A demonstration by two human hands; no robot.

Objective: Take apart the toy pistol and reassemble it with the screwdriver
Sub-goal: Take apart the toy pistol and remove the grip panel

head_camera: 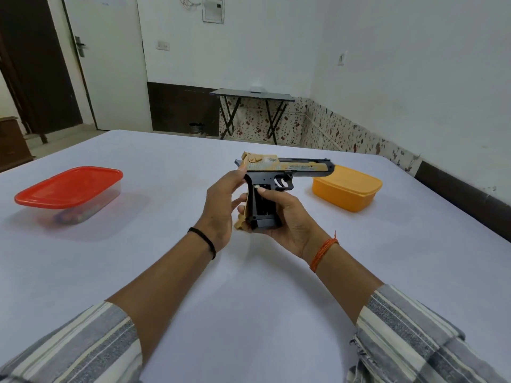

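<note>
A black and gold toy pistol is held upright above the middle of the table, its barrel pointing right. My left hand holds the back of the grip, thumb up near the rear of the slide. My right hand is curled round the bottom and front of the black grip, thumb lying on its side. A tan grip panel sticks out loose at the grip's lower left. No screwdriver is in view.
A clear box with a red lid, with small coloured items inside, stands at the left of the table. An orange lidded box stands right of the pistol. A folding table is against the far wall.
</note>
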